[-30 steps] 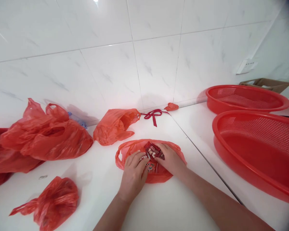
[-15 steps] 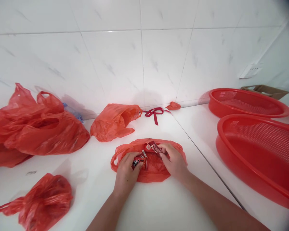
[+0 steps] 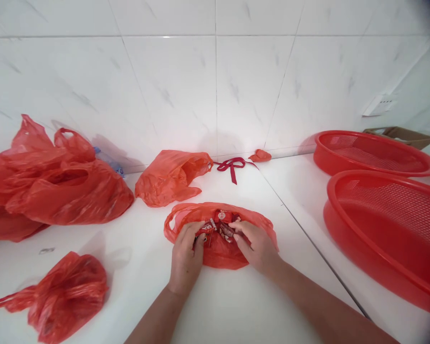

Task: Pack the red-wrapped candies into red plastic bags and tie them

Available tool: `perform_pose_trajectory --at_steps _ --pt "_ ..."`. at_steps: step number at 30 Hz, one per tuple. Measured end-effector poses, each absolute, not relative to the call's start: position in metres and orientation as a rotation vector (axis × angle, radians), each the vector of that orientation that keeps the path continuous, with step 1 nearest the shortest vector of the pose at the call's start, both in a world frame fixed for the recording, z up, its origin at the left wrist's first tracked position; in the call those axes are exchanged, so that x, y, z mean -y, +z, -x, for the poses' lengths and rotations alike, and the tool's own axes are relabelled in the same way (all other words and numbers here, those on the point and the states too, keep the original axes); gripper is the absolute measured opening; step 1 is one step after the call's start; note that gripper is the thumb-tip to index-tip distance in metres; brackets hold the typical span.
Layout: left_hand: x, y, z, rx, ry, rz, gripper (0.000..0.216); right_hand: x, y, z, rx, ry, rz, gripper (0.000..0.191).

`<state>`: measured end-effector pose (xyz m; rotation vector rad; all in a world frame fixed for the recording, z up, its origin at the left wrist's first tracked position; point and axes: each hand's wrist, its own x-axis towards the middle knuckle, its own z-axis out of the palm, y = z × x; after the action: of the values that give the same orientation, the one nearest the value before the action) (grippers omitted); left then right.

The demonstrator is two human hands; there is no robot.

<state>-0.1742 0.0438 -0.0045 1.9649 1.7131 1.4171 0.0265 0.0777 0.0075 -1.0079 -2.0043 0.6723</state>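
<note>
A small red plastic bag (image 3: 222, 251) lies flat on the white counter (image 3: 236, 306), straight ahead of me. Small red candy packets (image 3: 220, 226) sit at its open mouth. My left hand (image 3: 186, 258) rests on the bag's left half, its fingers curled and pinching the plastic beside the packets. On the right half is my right hand (image 3: 254, 243), with fingertips pressed together on a packet at the opening. Both hands touch the bag, and the packets lie between them.
Other red bags lie about: a big heap (image 3: 53, 191) at far left, a crumpled one (image 3: 68, 296) front left, one (image 3: 170, 179) behind the hands. A dark red ribbon (image 3: 232, 166) lies by the tiled wall. Two red mesh baskets (image 3: 387, 224) stand on the right.
The packets, earlier lifted above the bag in my fingers, now sit lower at its mouth. My hands have drawn closer together on the bag.
</note>
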Motion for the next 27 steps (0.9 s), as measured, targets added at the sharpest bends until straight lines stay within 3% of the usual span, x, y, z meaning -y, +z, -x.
perform_pose_trajectory --at_steps 6,11,17,27 --pt "-0.042 -0.005 0.174 -1.664 1.459 -1.981 0.030 -0.087 0.004 -0.032 1.973 0.574 1.084 0.025" --pt "-0.044 -0.006 0.171 -1.704 1.255 -1.971 0.038 -0.093 -0.002 -0.035 1.976 0.407 1.188 0.027" --pt "-0.047 -0.011 0.172 -1.798 1.196 -2.017 0.034 -0.095 -0.006 -0.036 2.024 0.478 1.477 0.036" --pt "-0.047 -0.007 0.173 -1.725 1.084 -2.056 0.033 -0.092 -0.003 -0.035 1.905 0.395 1.284 0.033"
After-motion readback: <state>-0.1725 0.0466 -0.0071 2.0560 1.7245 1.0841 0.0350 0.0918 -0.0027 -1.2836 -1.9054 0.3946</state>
